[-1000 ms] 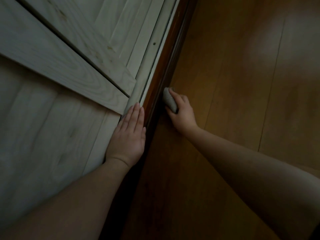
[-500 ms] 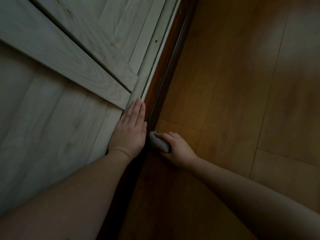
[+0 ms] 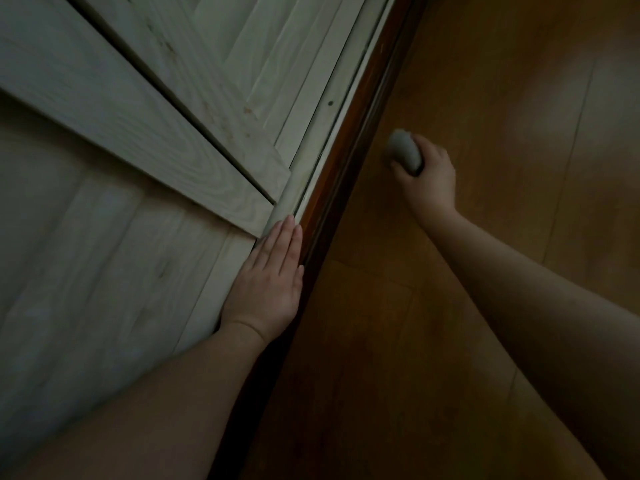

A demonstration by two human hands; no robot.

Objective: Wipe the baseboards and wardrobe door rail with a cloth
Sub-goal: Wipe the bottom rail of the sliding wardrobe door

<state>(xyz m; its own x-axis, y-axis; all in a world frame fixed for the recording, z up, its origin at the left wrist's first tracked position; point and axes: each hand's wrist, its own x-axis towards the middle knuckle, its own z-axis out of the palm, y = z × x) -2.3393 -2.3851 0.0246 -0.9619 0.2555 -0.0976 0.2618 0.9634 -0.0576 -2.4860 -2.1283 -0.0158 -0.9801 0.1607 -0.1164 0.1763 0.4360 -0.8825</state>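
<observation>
A dark brown door rail (image 3: 341,188) runs diagonally along the foot of the pale wood wardrobe doors (image 3: 114,209). My left hand (image 3: 268,285) lies flat with straight fingers on the lower edge of the near door, right beside the rail. My right hand (image 3: 427,174) grips a folded grey cloth (image 3: 405,152) over the wooden floor, a short way to the right of the rail and apart from it. The scene is dim.
Two overlapping sliding doors meet just above my left hand, the far door (image 3: 256,60) sitting behind the near one. Orange-brown floorboards (image 3: 502,98) fill the right half of the view.
My right hand with the cloth slid down the rail toward my left hand, then moved up and to the right, off the rail and over the floor. My left hand stayed put.
</observation>
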